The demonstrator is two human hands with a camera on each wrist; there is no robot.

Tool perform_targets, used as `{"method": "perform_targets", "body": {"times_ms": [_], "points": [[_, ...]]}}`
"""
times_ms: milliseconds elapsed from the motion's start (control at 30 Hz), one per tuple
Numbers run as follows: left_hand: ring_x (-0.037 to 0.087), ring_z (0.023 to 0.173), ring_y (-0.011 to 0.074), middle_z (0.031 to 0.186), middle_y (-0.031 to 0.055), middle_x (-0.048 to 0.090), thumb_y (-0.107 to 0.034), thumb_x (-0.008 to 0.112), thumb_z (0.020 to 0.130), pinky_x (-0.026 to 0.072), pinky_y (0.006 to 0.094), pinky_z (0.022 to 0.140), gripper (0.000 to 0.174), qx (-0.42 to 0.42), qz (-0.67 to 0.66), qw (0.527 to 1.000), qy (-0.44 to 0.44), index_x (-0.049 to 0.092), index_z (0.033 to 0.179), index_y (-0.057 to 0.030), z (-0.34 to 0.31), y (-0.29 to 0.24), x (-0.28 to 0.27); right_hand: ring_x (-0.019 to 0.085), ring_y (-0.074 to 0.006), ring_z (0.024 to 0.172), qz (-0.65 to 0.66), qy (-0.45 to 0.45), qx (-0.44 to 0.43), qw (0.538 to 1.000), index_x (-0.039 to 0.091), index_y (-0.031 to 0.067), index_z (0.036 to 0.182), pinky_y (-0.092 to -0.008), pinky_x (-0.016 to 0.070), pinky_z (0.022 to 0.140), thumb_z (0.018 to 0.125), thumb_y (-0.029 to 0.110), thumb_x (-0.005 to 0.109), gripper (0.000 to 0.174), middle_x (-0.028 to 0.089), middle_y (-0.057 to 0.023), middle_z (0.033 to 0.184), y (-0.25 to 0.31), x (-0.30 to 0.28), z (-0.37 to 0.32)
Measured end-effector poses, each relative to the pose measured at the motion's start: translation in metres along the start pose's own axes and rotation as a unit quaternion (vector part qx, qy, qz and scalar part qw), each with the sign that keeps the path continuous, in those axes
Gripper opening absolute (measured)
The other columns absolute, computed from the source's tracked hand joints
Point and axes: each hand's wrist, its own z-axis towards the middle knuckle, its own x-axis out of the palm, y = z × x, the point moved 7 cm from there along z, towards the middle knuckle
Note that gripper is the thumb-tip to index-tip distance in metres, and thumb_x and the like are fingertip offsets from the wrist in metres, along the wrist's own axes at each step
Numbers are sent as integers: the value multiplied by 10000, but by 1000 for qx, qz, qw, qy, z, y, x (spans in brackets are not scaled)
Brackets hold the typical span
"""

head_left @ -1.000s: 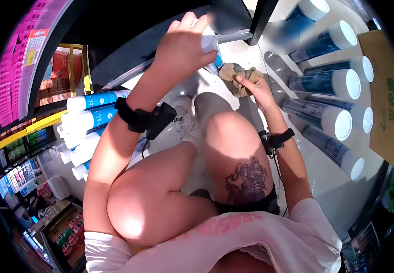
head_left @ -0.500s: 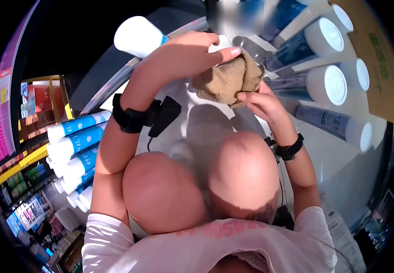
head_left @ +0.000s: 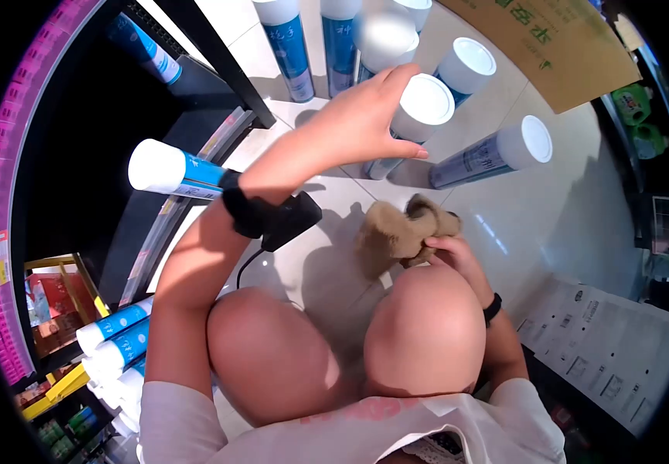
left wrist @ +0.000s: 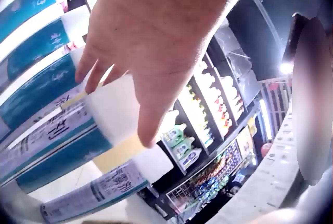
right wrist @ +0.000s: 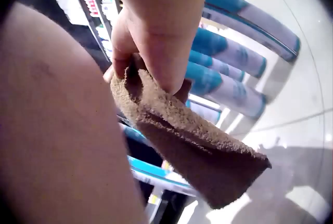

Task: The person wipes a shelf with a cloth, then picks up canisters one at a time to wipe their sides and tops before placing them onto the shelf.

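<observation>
In the head view my left hand (head_left: 365,120) reaches over a blue spray can with a white cap (head_left: 425,100), thumb and fingers spread on either side of the cap. The left wrist view shows the same cap (left wrist: 112,112) between the straight thumb and the fingers. My right hand (head_left: 458,259) pinches a crumpled brown cloth (head_left: 400,232) low by the right knee. Thumb and fingers grip its bunched end in the right wrist view, and the rest of the cloth (right wrist: 208,156) hangs down.
Several similar cans (head_left: 284,46) stand on the tiled floor ahead. One white-capped can (head_left: 158,165) is on the black shelf at left, partly behind my left forearm. More cans (head_left: 122,336) are grouped at lower left. A cardboard box (head_left: 551,46) and a printed carton (head_left: 589,348) lie to the right.
My left hand has moved from the shelf, past the cloth, to a can on the floor. A can now stands on the shelf. The right hand keeps the cloth, and the view has turned right.
</observation>
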Motion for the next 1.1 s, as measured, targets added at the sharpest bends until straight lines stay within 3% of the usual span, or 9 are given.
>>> {"method": "perform_targets", "body": {"times_ms": [67,167,267,367,433,600,667,833,1100], "points": [[459,1124,334,1206,181,455,-247,750,649,388,369,914,762,-1,-16,998,-62,327,1254,-56,-2,5,13,486,-254,1115,25,13,-70,997,338,-21,1282,-343,397,932,744,11,588,594,478,-125,1210,22,-3,-11],[546,1020,326,1082,172,554,-206,780,617,444,370,834,731,-48,-103,980,-160,358,1208,-123,-7,21,19,399,-282,1194,-197,18,-330,923,303,15,1313,-429,312,1008,751,13,564,619,403,-129,1286,83,16,-37],[579,959,321,1014,160,588,-199,790,611,461,362,792,755,-51,-116,980,-154,347,1219,-132,-10,17,16,535,-231,956,-341,-130,-414,834,497,-19,1093,-370,425,843,777,26,594,334,560,-111,1035,124,65,-38],[590,934,298,997,149,596,-192,782,625,462,341,779,678,-60,-127,983,-121,398,1174,-88,-18,15,16,596,-238,832,-426,-100,-481,760,579,-29,970,-354,467,751,781,44,600,204,619,-122,906,138,107,-5],[599,902,260,986,139,600,-175,768,637,461,318,768,592,-10,-118,978,-174,456,1122,-38,-23,14,13,570,-331,759,-653,-71,-492,572,584,-31,860,-385,445,685,757,66,561,143,587,-184,793,124,127,22],[618,853,245,924,143,611,-136,759,605,476,308,722,596,-78,-124,979,-143,462,1111,-31,-27,15,5,535,-361,710,-600,-106,-501,614,565,-30,806,-401,424,640,731,69,521,132,553,-194,739,126,123,31],[626,832,247,899,143,616,-139,759,597,483,308,704,598,-136,-102,979,-110,461,1103,-28,-28,16,6,533,-336,685,-495,-100,-493,709,568,-43,828,-372,426,632,730,73,538,154,553,-185,738,130,113,35],[631,823,251,873,149,618,-223,772,565,486,313,705,597,-94,-34,989,-112,469,1041,-29,-26,9,-1,490,-60,743,-270,-100,-396,872,592,-44,897,-218,411,636,876,178,510,237,578,-5,786,121,84,45],[608,894,302,943,151,608,-313,798,549,481,347,747,651,-85,-8,992,-91,466,1041,-45,-28,-3,1,495,-69,730,-257,-105,-436,856,590,-47,900,-224,406,643,852,154,514,220,585,-11,790,116,68,42]]}}
